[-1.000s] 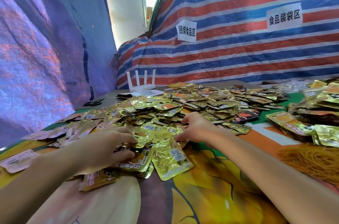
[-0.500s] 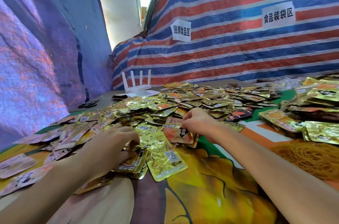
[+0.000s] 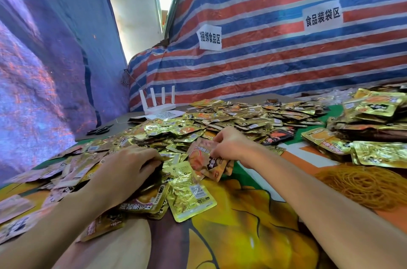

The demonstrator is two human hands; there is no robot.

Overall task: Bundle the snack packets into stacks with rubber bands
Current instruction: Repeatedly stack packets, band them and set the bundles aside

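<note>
**Right hand pinches a packet at the pile's edge**

The right hand (image 3: 231, 145) pinches an orange packet (image 3: 203, 158) by its upper edge, fingers curled round it. The packet hangs tilted just below the fingertips, over the near edge of the pile (image 3: 231, 118). The left hand (image 3: 130, 167) lies curled over a small stack (image 3: 147, 201) just beside it; whether it actually grips cannot be told. Rubber bands (image 3: 363, 182) lie heaped well apart, to the right.

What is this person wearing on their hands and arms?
Nothing that shows. The left hand and right hand are bare, with no gloves, rings or watch in view, and both forearms are bare to the picture's edge, no sleeves.
</note>
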